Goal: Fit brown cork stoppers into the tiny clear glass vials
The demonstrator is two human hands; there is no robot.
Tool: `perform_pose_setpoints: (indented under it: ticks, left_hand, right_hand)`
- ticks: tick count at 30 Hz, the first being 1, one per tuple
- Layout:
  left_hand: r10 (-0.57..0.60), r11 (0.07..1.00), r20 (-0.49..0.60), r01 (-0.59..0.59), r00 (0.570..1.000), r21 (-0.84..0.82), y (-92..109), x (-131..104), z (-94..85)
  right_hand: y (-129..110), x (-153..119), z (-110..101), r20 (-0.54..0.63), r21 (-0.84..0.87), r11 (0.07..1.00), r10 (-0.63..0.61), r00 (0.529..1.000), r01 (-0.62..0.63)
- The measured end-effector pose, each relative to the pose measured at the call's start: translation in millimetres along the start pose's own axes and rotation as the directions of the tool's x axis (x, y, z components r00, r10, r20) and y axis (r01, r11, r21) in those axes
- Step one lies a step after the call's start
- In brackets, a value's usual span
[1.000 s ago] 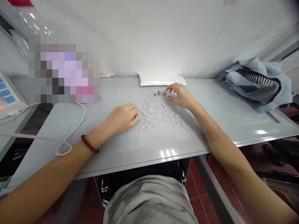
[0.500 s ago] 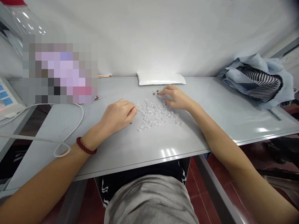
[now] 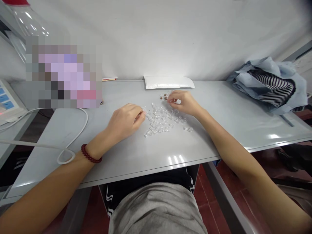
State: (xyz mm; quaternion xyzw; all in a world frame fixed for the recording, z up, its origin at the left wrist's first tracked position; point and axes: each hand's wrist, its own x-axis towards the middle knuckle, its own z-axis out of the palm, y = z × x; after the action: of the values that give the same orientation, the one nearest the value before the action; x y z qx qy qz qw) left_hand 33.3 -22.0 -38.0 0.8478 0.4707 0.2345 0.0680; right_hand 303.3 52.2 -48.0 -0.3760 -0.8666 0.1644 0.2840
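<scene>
Small clear glass-like pieces lie in a loose pile on the grey table. Beyond the pile is a smaller group of clear pieces with brown ends. My left hand is at the pile's left edge, its fingers curled together; what they hold, if anything, is hidden. My right hand is over the far side, thumb and fingertips pinched beside the brown-ended pieces. Whatever is between those fingertips is too small to make out.
A white padded packet lies against the wall. Folded denim and striped cloth is at the right. A white cable loops near my left wrist. A pen and a blurred-out object are at the back left.
My right thumb has come in to meet the fingertips, near the brown-ended pieces. My left hand has shifted slightly right, and a brown bit beneath it is no longer visible.
</scene>
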Motion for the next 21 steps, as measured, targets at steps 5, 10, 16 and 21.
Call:
perform_pose_setpoints:
  ticks: [5,10,16,21]
  left_hand:
    - [-0.091,0.952,-0.012,0.083,0.996,-0.295,14,0,1.8]
    - [-0.136,0.913,0.077,0.156,0.988,-0.376,21,-1,2.6]
    - [-0.108,0.857,0.158,0.173,0.982,-0.485,19,-1,-0.2]
    - [-0.146,0.794,0.195,0.233,0.970,-0.562,16,1,0.3]
  right_hand:
    - [-48,-2,9,-0.047,0.119,0.960,-0.248,0.968,0.252]
    - [-78,-9,18,-0.037,0.150,0.925,-0.347,0.937,0.348]
    - [-84,-13,21,-0.051,0.176,0.919,-0.350,0.935,0.353]
    - [-84,-12,20,-0.020,0.199,0.919,-0.344,0.939,0.341]
